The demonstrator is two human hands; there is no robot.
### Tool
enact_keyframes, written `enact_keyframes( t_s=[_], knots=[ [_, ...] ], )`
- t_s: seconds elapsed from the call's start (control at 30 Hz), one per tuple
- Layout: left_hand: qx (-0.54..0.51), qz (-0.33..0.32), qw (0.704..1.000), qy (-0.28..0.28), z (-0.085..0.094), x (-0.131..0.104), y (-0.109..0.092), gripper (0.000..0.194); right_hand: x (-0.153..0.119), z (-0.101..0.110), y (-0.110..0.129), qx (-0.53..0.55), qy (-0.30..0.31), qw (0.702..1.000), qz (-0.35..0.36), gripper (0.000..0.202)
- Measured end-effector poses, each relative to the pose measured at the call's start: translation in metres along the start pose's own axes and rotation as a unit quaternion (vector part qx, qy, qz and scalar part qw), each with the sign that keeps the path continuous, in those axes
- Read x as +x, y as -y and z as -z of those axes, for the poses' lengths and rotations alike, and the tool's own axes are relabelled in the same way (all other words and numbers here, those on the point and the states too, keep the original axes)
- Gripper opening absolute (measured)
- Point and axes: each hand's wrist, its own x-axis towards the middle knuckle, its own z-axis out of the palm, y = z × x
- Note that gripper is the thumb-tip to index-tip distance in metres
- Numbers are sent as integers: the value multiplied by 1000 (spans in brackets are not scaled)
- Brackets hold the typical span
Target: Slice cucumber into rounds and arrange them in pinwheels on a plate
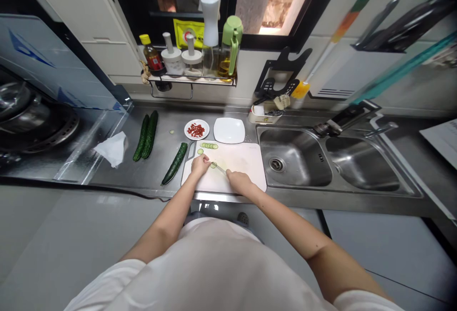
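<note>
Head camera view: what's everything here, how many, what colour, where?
cutting board: one, whitish, on counter
cucumber slices: several, pale green, on board
cucumbers: three, dark green, left of board
plates: two, white, behind board
red pieces: many, red, on left plate
crumpled sheet: one, white, left of cucumbers
bottles and jars: at least five, mixed colours, on rack
packet: one, yellow, behind jars
sink basins: two, silver, right of board
wall holder: one, white, upper right
cookware: count unclear, silver, far left
knife: one, grey, over board
left hand: one, bare, near knife tip
right hand: one, bare, on knife handle
</note>
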Motion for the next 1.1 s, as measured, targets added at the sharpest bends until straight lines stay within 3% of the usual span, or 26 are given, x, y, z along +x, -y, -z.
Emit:
enact_keyframes(
  t_s=[0.27, 0.63, 0.87, 1.1],
  knots=[
    [0, -5, 1000, -1, -2, 2, 2, 15, 1, 4, -1, -26, -6, 1000, 12, 32],
    [8, -5, 1000, -11, 0, -3, 0, 16, -10, -12, -11, 8, 2, 1000, -4, 32],
    [32, -42, 999, -14, -2, -9, 0, 18, -23, -18, -14, 27, 17, 999, -26, 33],
    [83, -102, 991, -17, -7, -19, 0, 26, -25, -23, -29, 90, -9, 995, -45, 25]
  ],
)
